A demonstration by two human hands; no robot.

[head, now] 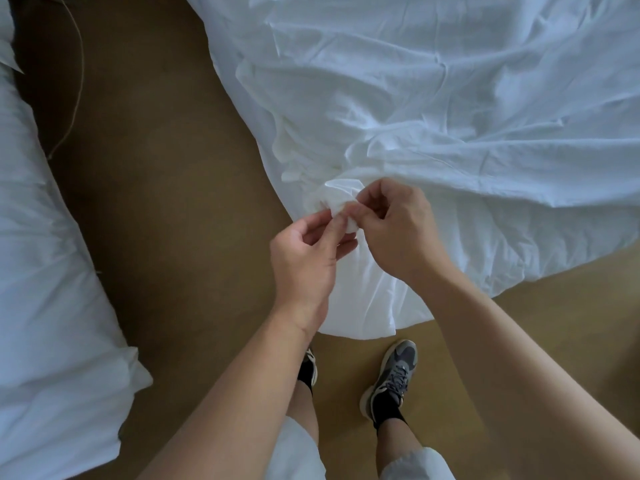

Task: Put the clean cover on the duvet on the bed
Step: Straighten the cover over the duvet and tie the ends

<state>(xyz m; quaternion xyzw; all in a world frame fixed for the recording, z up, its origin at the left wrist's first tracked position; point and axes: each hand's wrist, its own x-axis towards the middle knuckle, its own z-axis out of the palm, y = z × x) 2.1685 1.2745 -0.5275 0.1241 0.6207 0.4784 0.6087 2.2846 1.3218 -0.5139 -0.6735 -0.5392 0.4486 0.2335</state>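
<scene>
Left hand (304, 261) and right hand (398, 230) both pinching one bunched corner of the white cover (450, 98), draped above brown floor (166, 209).

Premises: bedroom; private home or hotel could not be told. Evidence: crumpled white fabric bedding (433, 81) filled upper right, edge hanging down to plain brown floor (166, 174). Plump white padded bedding (45, 271) lay along left side, strip of floor between both. Thin pale cord (82, 64) trailed over floor near left bedding. Person wore grey lace-up trainers (391, 375) indoors.
</scene>
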